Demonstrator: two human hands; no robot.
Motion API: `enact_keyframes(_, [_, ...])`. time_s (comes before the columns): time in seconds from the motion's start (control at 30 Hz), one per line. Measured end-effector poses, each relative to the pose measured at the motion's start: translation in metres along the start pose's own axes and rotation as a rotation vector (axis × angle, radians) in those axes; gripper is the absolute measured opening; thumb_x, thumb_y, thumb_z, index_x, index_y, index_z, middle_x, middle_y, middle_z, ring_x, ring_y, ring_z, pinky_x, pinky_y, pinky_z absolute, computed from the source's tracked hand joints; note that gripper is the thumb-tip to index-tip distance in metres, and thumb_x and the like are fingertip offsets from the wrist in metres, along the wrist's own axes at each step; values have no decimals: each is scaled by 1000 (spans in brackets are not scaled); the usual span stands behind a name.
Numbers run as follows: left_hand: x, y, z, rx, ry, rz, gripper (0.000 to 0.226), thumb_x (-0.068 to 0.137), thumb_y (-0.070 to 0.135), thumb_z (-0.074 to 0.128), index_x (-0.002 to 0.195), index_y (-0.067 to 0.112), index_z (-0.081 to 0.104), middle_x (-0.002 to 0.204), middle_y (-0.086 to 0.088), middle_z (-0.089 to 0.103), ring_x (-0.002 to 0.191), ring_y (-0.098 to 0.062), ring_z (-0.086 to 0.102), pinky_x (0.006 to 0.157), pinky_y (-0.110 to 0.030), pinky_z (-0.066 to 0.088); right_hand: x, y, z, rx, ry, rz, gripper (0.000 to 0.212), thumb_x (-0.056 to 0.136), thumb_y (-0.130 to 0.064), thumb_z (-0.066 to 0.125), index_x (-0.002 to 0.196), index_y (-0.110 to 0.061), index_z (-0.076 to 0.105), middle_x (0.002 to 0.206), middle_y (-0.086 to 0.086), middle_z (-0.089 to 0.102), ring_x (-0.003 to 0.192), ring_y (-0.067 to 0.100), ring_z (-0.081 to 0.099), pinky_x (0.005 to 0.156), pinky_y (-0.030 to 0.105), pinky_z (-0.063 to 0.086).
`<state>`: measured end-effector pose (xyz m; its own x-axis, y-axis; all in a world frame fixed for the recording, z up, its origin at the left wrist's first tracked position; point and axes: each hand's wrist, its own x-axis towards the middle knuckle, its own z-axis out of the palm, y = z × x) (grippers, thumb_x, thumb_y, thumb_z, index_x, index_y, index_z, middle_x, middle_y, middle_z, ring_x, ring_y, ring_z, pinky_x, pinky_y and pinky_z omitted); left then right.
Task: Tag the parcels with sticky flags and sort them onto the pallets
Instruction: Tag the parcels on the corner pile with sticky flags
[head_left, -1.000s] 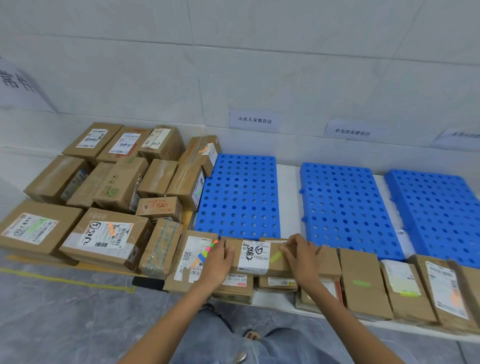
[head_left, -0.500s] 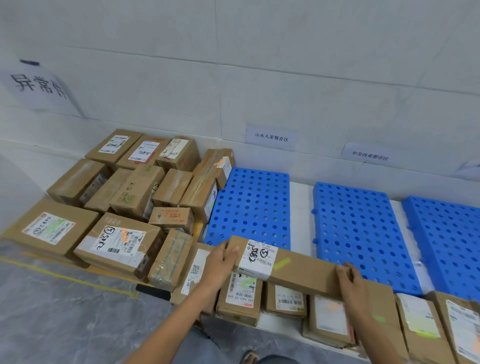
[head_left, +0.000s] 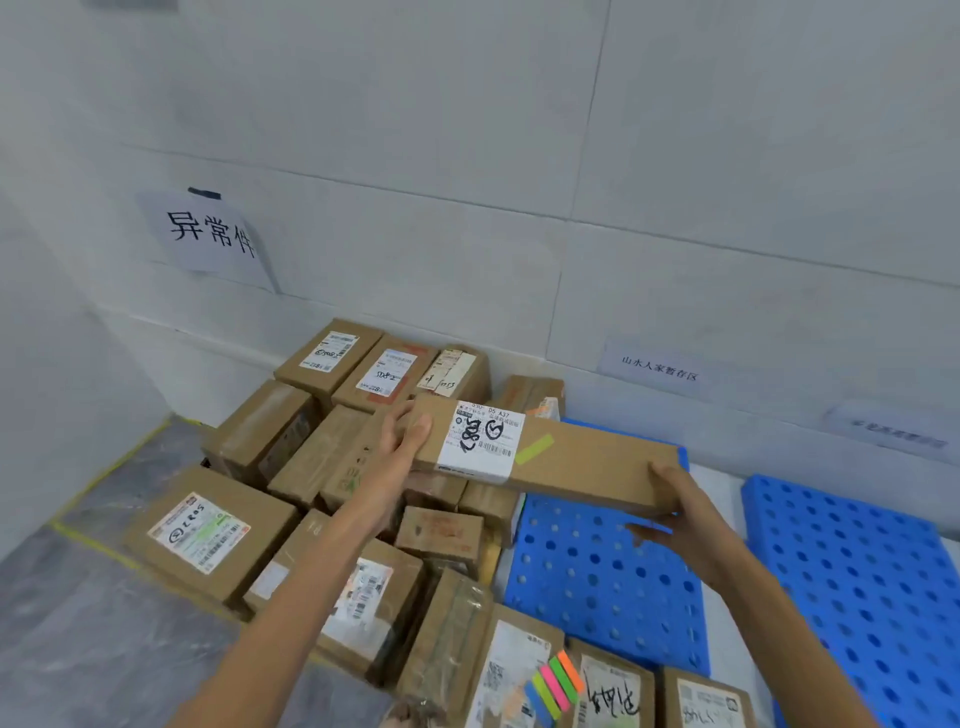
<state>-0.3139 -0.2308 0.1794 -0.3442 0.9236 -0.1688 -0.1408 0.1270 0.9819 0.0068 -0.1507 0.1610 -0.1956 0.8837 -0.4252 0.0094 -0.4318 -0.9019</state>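
I hold a long flat cardboard parcel (head_left: 582, 462) in the air above the left blue pallet (head_left: 597, 587) and the heap of boxes. It carries a white shipping label with black marker writing and a yellow-green sticky flag (head_left: 534, 449). My left hand (head_left: 402, 434) grips its left end, thumb on top. My right hand (head_left: 680, 512) grips its right end from below and the side. A pad of coloured sticky flags (head_left: 553, 683) lies on a parcel at the bottom edge.
A heap of brown parcels (head_left: 332, 467) fills the floor area on the left, below a paper wall sign (head_left: 208, 234). A second blue pallet (head_left: 857, 582) lies to the right. More labelled parcels (head_left: 608, 691) line the near edge. Small signs hang on the tiled wall (head_left: 658, 368).
Both hands lifted the long parcel off the near row and carried it up and toward the left, over the left pallet and the heap. My view swung left.
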Motion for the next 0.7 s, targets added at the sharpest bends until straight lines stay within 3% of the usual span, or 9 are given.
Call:
enact_keyframes(0.07, [32,6,-32,29,-13,-56,47,94,44,47,137,27,38,123,-2,62,111,-17,60,92,-38,50,25,-6,27,37,-5,47,65,70,-56,70,121,-19,53,116,18,54,85,40,66,64,39,57])
enact_keyframes(0.13, [66,15,-57,96,-31,-112,63,85,60,51,138,25,44,128,1,60,115,-15,58,99,-37,46,54,-12,57,68,65,83,55,83,-50,62,123,-13,50,115,21,55,81,39,64,56,35,56])
enact_keyframes(0.17, [85,19,-68,122,-33,-118,59,86,60,50,133,25,50,125,3,61,111,-13,58,99,-34,45,70,-15,72,74,108,92,50,87,-47,57,122,-12,49,113,21,55,78,37,63,52,33,55])
enact_keyframes(0.23, [123,31,-83,155,-38,-94,29,97,42,43,114,24,58,110,5,64,97,-7,59,90,-25,46,105,-21,99,90,179,93,42,91,-43,54,119,-12,48,113,17,53,74,33,62,47,31,55])
enact_keyframes(0.33, [183,35,-99,257,-100,-113,24,99,37,42,112,23,57,116,2,62,101,-7,57,95,-31,46,159,-32,126,125,258,94,40,91,-41,55,117,-11,46,120,16,47,76,30,61,43,27,53])
enact_keyframes(0.43, [238,23,-106,353,-235,-118,39,94,50,47,128,31,53,136,9,50,120,-9,50,107,-37,40,207,-44,141,168,365,135,45,90,-40,58,119,-7,47,132,17,44,97,30,55,57,35,57])
enact_keyframes(0.5, [266,15,-102,374,-242,-116,42,96,44,46,136,32,46,135,14,43,125,-11,44,107,-35,36,233,-51,147,237,415,158,42,92,-37,57,118,-7,46,137,17,40,107,29,47,71,41,56])
enact_keyframes(0.6, [299,2,-102,400,-117,-125,35,100,26,40,134,23,46,130,8,46,116,-11,44,94,-27,38,264,-60,150,292,463,178,42,92,-37,57,118,-7,44,136,16,40,114,30,46,59,44,59])
enact_keyframes(0.7, [316,-19,-122,463,-47,-106,31,101,23,37,127,18,53,133,-1,52,108,-11,51,81,-17,41,285,-65,145,393,507,218,42,90,-31,61,118,-8,42,133,17,40,124,35,42,72,49,57])
